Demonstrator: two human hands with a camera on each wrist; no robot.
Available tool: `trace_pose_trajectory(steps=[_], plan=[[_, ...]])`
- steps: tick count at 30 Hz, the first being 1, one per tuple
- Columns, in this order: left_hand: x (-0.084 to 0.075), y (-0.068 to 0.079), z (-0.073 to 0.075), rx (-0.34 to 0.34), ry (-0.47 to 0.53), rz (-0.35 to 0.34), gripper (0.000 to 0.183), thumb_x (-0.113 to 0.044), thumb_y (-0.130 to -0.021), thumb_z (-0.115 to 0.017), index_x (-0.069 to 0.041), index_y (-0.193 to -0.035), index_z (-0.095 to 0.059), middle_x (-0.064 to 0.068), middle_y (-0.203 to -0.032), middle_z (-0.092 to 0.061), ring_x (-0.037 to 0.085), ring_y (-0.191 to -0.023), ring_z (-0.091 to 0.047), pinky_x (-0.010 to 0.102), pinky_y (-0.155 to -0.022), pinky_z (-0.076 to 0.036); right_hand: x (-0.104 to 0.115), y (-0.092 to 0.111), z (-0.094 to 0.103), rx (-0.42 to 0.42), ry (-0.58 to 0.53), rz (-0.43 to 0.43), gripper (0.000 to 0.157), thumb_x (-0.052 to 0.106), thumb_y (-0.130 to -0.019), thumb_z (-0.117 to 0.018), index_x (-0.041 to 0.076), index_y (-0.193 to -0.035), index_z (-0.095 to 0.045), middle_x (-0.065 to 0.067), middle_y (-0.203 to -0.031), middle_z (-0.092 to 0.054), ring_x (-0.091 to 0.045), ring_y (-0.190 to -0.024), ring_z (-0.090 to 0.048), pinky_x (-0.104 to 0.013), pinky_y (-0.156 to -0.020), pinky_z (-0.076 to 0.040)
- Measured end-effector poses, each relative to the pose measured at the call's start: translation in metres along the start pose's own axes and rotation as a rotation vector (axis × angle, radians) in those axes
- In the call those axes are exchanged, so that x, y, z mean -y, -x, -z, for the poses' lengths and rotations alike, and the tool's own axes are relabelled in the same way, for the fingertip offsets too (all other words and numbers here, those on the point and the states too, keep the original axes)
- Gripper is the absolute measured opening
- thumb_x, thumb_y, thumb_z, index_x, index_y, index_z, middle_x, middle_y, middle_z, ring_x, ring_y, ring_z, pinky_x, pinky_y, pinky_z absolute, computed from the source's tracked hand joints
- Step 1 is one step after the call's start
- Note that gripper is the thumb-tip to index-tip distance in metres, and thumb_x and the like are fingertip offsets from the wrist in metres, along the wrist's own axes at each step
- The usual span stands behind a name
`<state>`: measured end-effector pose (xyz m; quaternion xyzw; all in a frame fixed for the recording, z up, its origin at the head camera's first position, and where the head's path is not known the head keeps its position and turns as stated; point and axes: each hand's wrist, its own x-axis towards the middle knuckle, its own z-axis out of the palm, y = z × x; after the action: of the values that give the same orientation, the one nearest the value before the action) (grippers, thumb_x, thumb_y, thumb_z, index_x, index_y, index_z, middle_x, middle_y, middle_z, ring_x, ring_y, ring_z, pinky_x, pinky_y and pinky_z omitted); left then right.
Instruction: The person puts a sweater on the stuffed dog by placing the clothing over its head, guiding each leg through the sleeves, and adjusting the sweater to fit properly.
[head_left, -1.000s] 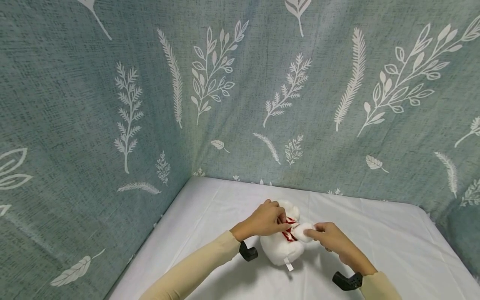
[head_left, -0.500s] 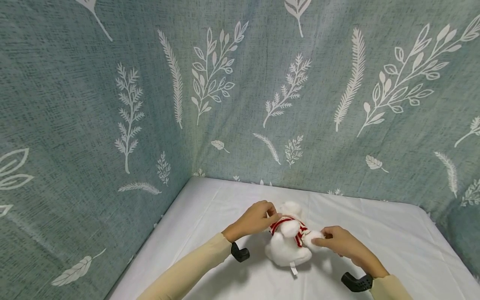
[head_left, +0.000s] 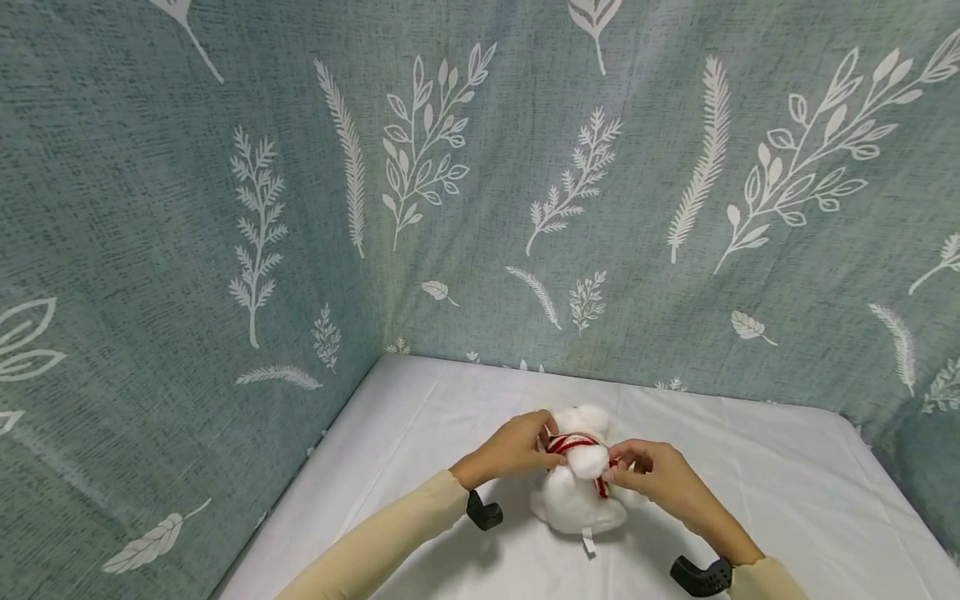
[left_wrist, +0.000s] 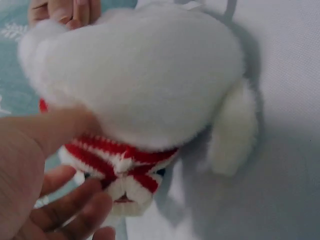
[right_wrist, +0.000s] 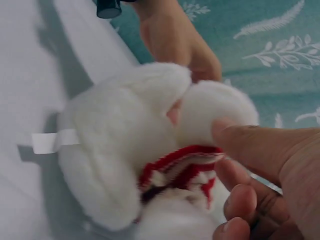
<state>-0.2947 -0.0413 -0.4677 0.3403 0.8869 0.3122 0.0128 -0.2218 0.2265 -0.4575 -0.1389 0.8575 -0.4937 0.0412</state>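
A white plush toy [head_left: 572,504] sits on the white-covered table, dressed in a red-and-white striped knit garment [head_left: 573,442]. My left hand [head_left: 513,450] holds the toy's left side; in the left wrist view its thumb lies along the white fur and its fingers spread beside the knit. At the other side my right hand [head_left: 656,483] grips the garment's edge close to a round white paw [head_left: 588,461]. The right wrist view shows that thumb against the paw, with fingers curled by the striped knit [right_wrist: 185,170]. A white tag [head_left: 588,543] sticks out at the toy's bottom.
A white cloth [head_left: 420,400] covers the table. Green leaf-patterned curtains [head_left: 465,167] rise behind it and at the left. Black wrist devices [head_left: 483,511] are worn on both arms below the sleeves.
The toy has turned, so its striped garment and paw face nearer the camera. My right hand has gone from the toy's white limb to the knit edge; my left hand stays at the left side.
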Motion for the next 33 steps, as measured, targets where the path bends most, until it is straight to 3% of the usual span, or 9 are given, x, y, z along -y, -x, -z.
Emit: trace_pose_trajectory(steps=[6,11,17,24,27,33], plan=[[0.004,-0.003,-0.003,-0.032,-0.059,0.081,0.028,-0.036,-0.086,-0.082,-0.012,-0.094,-0.07,-0.007,-0.081,-0.067,0.004,-0.068,-0.054,0.022,-0.063,-0.044,0.002,-0.004,-0.01,-0.055,-0.005,-0.016,0.039,0.031,-0.088,-0.083,0.008,-0.118,-0.073,-0.001,-0.089,-0.068,-0.013,-0.067,-0.055,-0.026,-0.054,-0.045],[0.007,-0.004,-0.002,-0.012,-0.042,0.035,0.012,-0.025,-0.095,-0.072,-0.015,-0.089,-0.077,-0.013,-0.078,-0.068,0.001,-0.066,-0.053,0.019,-0.061,-0.043,0.005,-0.006,-0.015,-0.088,-0.014,-0.043,0.038,0.035,-0.09,-0.081,0.01,-0.118,-0.074,-0.003,-0.089,-0.069,-0.014,-0.067,-0.055,-0.027,-0.052,-0.045],[0.003,-0.004,-0.002,-0.028,0.022,-0.011,0.01,-0.016,-0.101,-0.064,-0.014,-0.098,-0.072,-0.008,-0.085,-0.068,0.0,-0.067,-0.055,0.018,-0.06,-0.044,0.01,-0.015,-0.028,-0.148,0.071,0.051,0.032,0.037,-0.09,-0.08,0.014,-0.112,-0.076,0.003,-0.086,-0.066,-0.013,-0.07,-0.055,-0.027,-0.06,-0.046],[-0.006,-0.006,-0.003,-0.038,0.088,-0.07,0.014,-0.009,-0.103,-0.055,-0.012,-0.104,-0.069,-0.006,-0.087,-0.067,0.0,-0.065,-0.055,0.017,-0.057,-0.044,0.019,-0.027,-0.044,-0.204,0.205,0.076,0.019,0.033,-0.09,-0.082,0.016,-0.09,-0.075,0.006,-0.074,-0.056,-0.01,-0.064,-0.049,-0.025,-0.059,-0.041],[-0.009,-0.007,-0.003,-0.051,0.064,-0.097,0.015,-0.007,-0.102,-0.054,-0.012,-0.102,-0.068,-0.007,-0.086,-0.065,-0.001,-0.065,-0.054,0.017,-0.058,-0.044,0.022,-0.029,-0.048,-0.225,0.237,0.036,0.02,0.031,-0.088,-0.083,0.016,-0.083,-0.072,0.004,-0.07,-0.054,-0.011,-0.058,-0.046,-0.025,-0.054,-0.037],[-0.017,-0.007,0.002,-0.089,-0.054,-0.121,0.015,-0.01,-0.101,-0.056,-0.013,-0.102,-0.07,-0.005,-0.09,-0.063,0.004,-0.074,-0.051,0.018,-0.065,-0.042,0.021,-0.034,-0.053,-0.246,0.303,-0.018,0.019,0.029,-0.086,-0.085,0.014,-0.084,-0.072,0.005,-0.067,-0.055,-0.012,-0.055,-0.046,-0.027,-0.05,-0.035]])
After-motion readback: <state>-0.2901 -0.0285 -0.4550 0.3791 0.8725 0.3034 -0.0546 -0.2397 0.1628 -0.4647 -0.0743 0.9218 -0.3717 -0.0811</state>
